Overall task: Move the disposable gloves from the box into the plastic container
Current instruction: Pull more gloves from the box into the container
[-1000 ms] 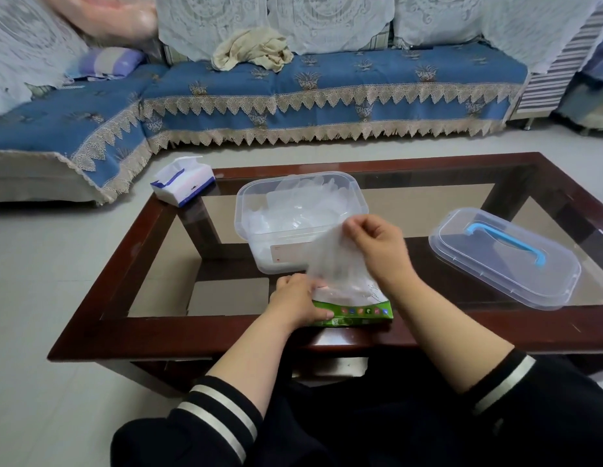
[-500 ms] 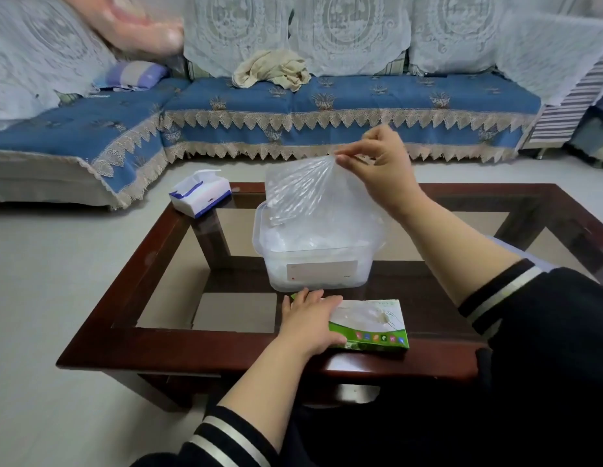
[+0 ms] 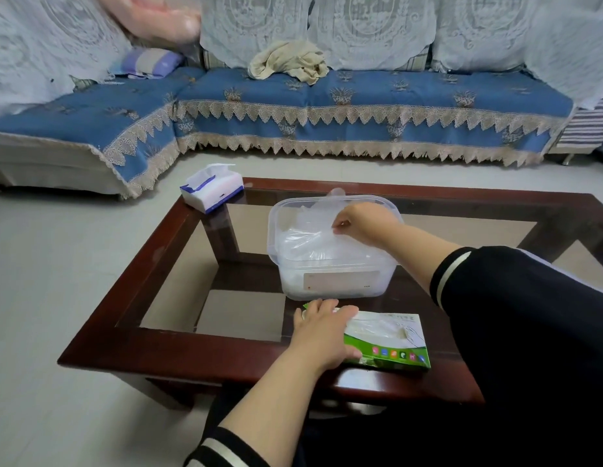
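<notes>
Fingertips of my right hand (image 3: 364,224) are drawn together in a pinch on the thin clear glove (image 3: 313,230), right over the open plastic container (image 3: 334,284). That glove drapes down from my pinch into the tub, its lower part lying on the heap of other clear gloves already inside, and one corner of film pokes up past the far rim. My right forearm reaches across from the right side, the dark sleeve with its pale stripe pushed up above the wrist.

My left hand (image 3: 323,335) lies flat on the left end of the green glove box (image 3: 391,345), fingers straight and relaxed, pointing away from me, with the thumb down along the near edge of the box. Nothing is gripped there; the palm just presses down on the carton. Through the box's top opening I can see more clear film.

Box and container both sit on the dark wooden coffee table (image 3: 158,348) with glass panels, the box near me at the table's near edge, the container just beyond it, close but apart. At the far left corner of the table lies a white and blue tissue pack (image 3: 212,190). Beyond the table runs a sofa (image 3: 360,109) with a blue cover and lace trim, and a crumpled beige cloth (image 3: 290,64) lies on its seat.
</notes>
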Demonstrator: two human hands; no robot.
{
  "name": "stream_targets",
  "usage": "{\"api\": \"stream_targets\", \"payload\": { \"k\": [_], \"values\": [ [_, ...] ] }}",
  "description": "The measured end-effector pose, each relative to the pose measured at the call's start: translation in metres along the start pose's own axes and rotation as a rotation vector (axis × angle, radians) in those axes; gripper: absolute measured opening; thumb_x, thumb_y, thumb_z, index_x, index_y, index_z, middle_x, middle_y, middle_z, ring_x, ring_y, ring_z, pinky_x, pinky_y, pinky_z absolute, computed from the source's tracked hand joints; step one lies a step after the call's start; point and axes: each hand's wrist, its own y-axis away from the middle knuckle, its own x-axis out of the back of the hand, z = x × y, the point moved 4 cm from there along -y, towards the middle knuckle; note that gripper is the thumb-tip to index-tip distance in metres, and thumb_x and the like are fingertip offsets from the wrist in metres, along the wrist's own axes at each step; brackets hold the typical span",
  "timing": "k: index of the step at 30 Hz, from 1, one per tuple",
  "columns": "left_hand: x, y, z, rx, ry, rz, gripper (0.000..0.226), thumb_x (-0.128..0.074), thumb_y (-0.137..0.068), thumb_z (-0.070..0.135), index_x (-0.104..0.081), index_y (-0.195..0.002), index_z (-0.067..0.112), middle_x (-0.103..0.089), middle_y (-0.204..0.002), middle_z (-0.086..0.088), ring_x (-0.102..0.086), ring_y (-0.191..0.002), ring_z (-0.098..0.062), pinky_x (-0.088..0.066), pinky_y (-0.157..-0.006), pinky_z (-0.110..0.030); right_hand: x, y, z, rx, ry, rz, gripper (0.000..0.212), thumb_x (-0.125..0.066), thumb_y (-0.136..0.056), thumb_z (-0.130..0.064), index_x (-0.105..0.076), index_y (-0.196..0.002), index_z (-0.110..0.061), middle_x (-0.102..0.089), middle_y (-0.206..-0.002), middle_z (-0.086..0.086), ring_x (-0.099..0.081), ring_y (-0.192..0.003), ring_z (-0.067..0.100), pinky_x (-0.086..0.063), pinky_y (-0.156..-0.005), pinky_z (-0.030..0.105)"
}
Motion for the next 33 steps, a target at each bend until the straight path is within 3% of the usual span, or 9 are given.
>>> {"api": "stream_targets", "payload": {
  "k": [6, 10, 13, 16, 19, 21, 25, 28, 33],
  "values": [
    [0.0, 0.0, 0.001, -0.001, -0.005, 0.007, 0.076, -0.069, -0.082, 0.046, -0.028, -0.146, 0.037, -0.021, -0.155, 0.001, -0.012, -0.142, -0.023, -0.009, -0.115, -0.049, -0.025, -0.005, -0.003, -0.082, 0.0, -0.325, 0.043, -0.061, -0.092, -0.035, -0.056, -0.131, -0.019, -0.058, -0.13, 0.002, -0.054, -0.114, 0.023, -0.042, -0.096, 0.03],
    [0.0, 0.0, 0.002, 0.005, -0.006, 0.004, 0.076, -0.068, -0.082, 0.047, -0.028, -0.146, 0.038, -0.02, -0.155, 0.001, -0.012, -0.143, -0.023, -0.01, -0.115, -0.049, -0.025, -0.003, -0.012, -0.161, -0.074, -0.522, 0.074, -0.051, -0.088, -0.06, -0.038, -0.145, -0.015, -0.042, -0.146, 0.005, -0.043, -0.13, 0.027, -0.034, -0.106, 0.038],
    [-0.001, -0.001, 0.001, 0.006, -0.004, 0.007, 0.077, -0.068, -0.082, 0.047, -0.027, -0.146, 0.039, -0.021, -0.155, 0.001, -0.012, -0.143, -0.023, -0.011, -0.116, -0.049, -0.014, 0.003, -0.018, -0.159, -0.036, -0.544, 0.084, -0.05, -0.084, -0.066, -0.033, -0.147, -0.013, -0.037, -0.15, 0.005, -0.035, -0.136, 0.026, -0.027, -0.111, 0.04],
    [0.0, 0.0, 0.001, 0.0, -0.011, 0.009, 0.078, -0.068, -0.081, 0.048, -0.027, -0.147, 0.039, -0.021, -0.155, 0.001, -0.012, -0.143, -0.024, -0.011, -0.117, -0.05, 0.005, 0.01, -0.018, -0.133, -0.156, -0.371, 0.07, -0.056, -0.088, -0.056, -0.044, -0.14, -0.01, -0.046, -0.144, 0.005, -0.045, -0.13, 0.023, -0.034, -0.108, 0.036],
    [0.001, 0.0, 0.002, -0.007, -0.015, 0.009, 0.079, -0.069, -0.081, 0.049, -0.027, -0.147, 0.038, -0.022, -0.155, 0.0, -0.013, -0.143, -0.024, -0.013, -0.117, -0.05, 0.028, 0.023, -0.015, -0.14, -0.419, -0.064, 0.037, -0.057, -0.094, -0.035, -0.063, -0.12, -0.009, -0.067, -0.119, 0.006, -0.064, -0.1, 0.016, -0.05, -0.092, 0.031],
    [0.001, 0.0, 0.001, -0.01, -0.003, 0.011, 0.08, -0.07, -0.08, 0.049, -0.028, -0.147, 0.038, -0.022, -0.155, 0.0, -0.013, -0.143, -0.024, -0.015, -0.116, -0.048, 0.039, 0.037, -0.009, -0.194, -0.628, 0.122, 0.025, -0.057, -0.095, -0.025, -0.066, -0.112, -0.008, -0.071, -0.1, 0.004, -0.066, -0.084, 0.012, -0.055, -0.081, 0.029],
    [0.0, 0.0, 0.003, -0.022, 0.038, 0.018, 0.079, -0.07, -0.08, 0.047, -0.029, -0.147, 0.037, -0.023, -0.155, 0.0, -0.013, -0.142, -0.022, -0.018, -0.114, -0.041, 0.047, 0.069, 0.004, -0.326, -1.056, 0.369, 0.012, -0.058, -0.095, -0.019, -0.065, -0.1, -0.012, -0.066, -0.081, 0.002, -0.057, -0.065, 0.009, -0.047, -0.058, 0.02],
    [-0.001, 0.001, 0.005, -0.021, 0.049, 0.009, 0.078, -0.07, -0.08, 0.046, -0.03, -0.147, 0.037, -0.023, -0.155, 0.001, -0.014, -0.142, -0.022, -0.018, -0.114, -0.04, 0.051, 0.089, 0.006, -0.293, -1.084, 0.423, 0.007, -0.058, -0.094, -0.015, -0.065, -0.094, -0.014, -0.067, -0.078, 0.002, -0.06, -0.062, 0.008, -0.047, -0.054, 0.019],
    [0.001, 0.0, 0.005, -0.017, 0.047, -0.005, 0.079, -0.07, -0.081, 0.047, -0.03, -0.147, 0.036, -0.024, -0.154, 0.002, -0.014, -0.142, -0.023, -0.019, -0.113, -0.04, 0.044, 0.134, -0.003, -0.163, -0.912, 0.572, 0.011, -0.057, -0.095, -0.018, -0.063, -0.087, -0.014, -0.063, -0.066, -0.001, -0.058, -0.056, 0.008, -0.048, -0.055, 0.021]
  ]
}}
